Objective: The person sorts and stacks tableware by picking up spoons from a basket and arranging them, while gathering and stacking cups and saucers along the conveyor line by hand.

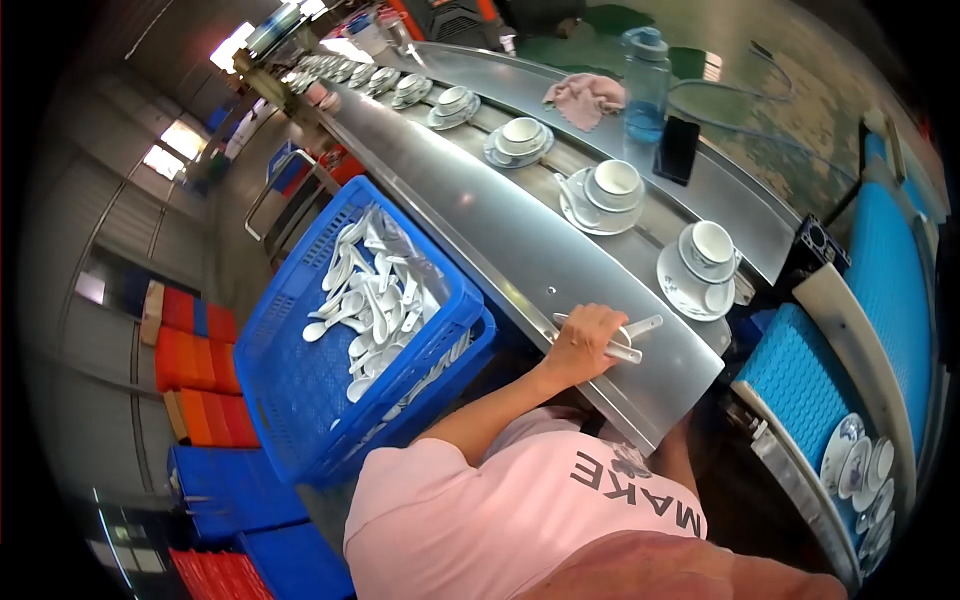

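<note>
Seen from above, a person in a pink shirt (470, 520) with dark lettering stands at the near end of a long metal counter (470, 220). The left hand (592, 338) is over the counter's near corner, its fingers closed around a few white spoons (627, 353); their ends jut out on both sides of the grip, and the exact number is hard to tell. The right forearm (678, 458) drops past the counter's edge, where the right hand is hidden, so its state cannot be told.

Just beyond the left hand, a row of crockery sets (690, 288) runs along the line into the distance, each a small cup or bowl stacked on plates; the nearest ones also carry a spoon. On the far ledge are a crumpled pink cloth (585, 98), a clear blue water bottle (647, 85) and a black phone (677, 150).

To the left, touching or very near the counter, a tilted blue crate (275, 400) holds a heap of loose spoons (378, 310), partly beside clear plastic wrapping (392, 238). At the right, more dishes (853, 465) lie on a blue conveyor belt (790, 350); red, orange and blue containers (205, 360) are stacked at far left
</note>
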{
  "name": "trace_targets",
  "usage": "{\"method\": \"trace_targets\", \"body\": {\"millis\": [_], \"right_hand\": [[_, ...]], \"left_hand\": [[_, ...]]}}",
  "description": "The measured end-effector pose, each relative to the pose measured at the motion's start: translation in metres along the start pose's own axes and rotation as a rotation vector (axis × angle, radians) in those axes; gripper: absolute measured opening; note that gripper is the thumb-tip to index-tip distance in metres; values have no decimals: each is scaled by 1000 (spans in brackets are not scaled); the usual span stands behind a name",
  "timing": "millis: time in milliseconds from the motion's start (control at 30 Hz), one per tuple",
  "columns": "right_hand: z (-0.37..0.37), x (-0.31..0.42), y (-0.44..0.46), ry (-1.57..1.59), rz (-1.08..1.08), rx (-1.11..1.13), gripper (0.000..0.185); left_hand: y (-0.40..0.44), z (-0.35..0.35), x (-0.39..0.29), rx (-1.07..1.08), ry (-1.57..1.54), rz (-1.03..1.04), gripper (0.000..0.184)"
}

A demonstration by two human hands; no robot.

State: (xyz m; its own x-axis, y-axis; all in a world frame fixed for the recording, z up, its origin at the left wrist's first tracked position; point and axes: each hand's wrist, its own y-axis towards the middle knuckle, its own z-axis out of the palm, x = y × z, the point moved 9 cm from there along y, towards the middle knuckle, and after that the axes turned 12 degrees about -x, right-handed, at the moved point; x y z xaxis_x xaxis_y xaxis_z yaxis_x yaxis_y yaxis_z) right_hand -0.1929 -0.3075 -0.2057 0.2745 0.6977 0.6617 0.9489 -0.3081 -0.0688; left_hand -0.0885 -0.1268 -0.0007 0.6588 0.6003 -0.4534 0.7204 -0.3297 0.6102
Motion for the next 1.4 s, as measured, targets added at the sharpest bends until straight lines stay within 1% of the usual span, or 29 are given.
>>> {"method": "trace_targets", "body": {"millis": [367, 433, 467, 533, 567, 600, 633, 700, 733, 767, 800, 867, 933, 1000, 1067, 1133, 1200, 1233, 1267, 1333, 1400], "right_hand": [[4, -26, 0, 50, -1, 52, 27], [4, -29, -2, 69, 1, 52, 27], [4, -31, -4, 87, 2, 49, 27], [-1, -34, -6, 139, 29, 27, 27], [-5, -34, -6, 175, 37, 16, 27], [-9, -34, -6, 224, 41, 6, 27], [-14, -32, -3, 300, 15, 2, 27], [-38, -15, 1, 445, -81, 30, 27], [-71, 14, -6, 171, -83, 212, 26], [-103, 24, -11, 265, -41, 209, 26], [-131, 31, -17, 359, -17, 206, 28], [-199, 40, -21, 467, -19, 78, 29], [-270, 33, -21, 472, 22, -222, 27], [-335, 8, -16, 220, -10, -629, 26], [-380, -10, -13, -144, -11, -879, 27], [-396, -30, -5, -586, 98, -906, 24], [-406, -59, -1, -936, 465, -747, 18], [-408, -78, -1, -928, 550, -682, 13], [-405, -95, -2, -894, 553, -677, 16], [-395, -99, -7, -757, 574, -655, 22], [-383, -112, -6, -661, 497, -608, 26]], "left_hand": [[0, -7, -4, -26, 29, 19, 38], [-1, -12, -1, -68, 25, 32, 38], [-1, -8, -3, -69, -2, 49, 38], [-1, 0, 5, 8, -15, 6, 37], [-4, 4, 7, -35, -35, 20, 37], [-2, 9, 6, 43, -7, -21, 39], [-4, 12, 5, 5, -7, 13, 41], [-7, 20, 4, 62, 24, 12, 42], [-8, 21, 2, 45, 36, 23, 42], [-9, 22, 2, 34, 30, 25, 41], [-8, 23, 0, 48, 16, -15, 39], [-8, 23, 0, 62, 31, -47, 38], [-8, 23, -5, 58, 29, -23, 37], [-7, 22, -7, 56, 18, -38, 36], [-8, 19, -6, 44, 2, -55, 36], [-9, 18, -5, 28, -32, -67, 36], [-11, 17, -3, 27, -72, -112, 35], [-14, 17, 1, 26, -98, -152, 35], [-16, 18, 5, 24, -123, -193, 35], [-18, 16, 5, 12, -116, -205, 34], [-19, 16, 6, 2, -147, -213, 34]]}}
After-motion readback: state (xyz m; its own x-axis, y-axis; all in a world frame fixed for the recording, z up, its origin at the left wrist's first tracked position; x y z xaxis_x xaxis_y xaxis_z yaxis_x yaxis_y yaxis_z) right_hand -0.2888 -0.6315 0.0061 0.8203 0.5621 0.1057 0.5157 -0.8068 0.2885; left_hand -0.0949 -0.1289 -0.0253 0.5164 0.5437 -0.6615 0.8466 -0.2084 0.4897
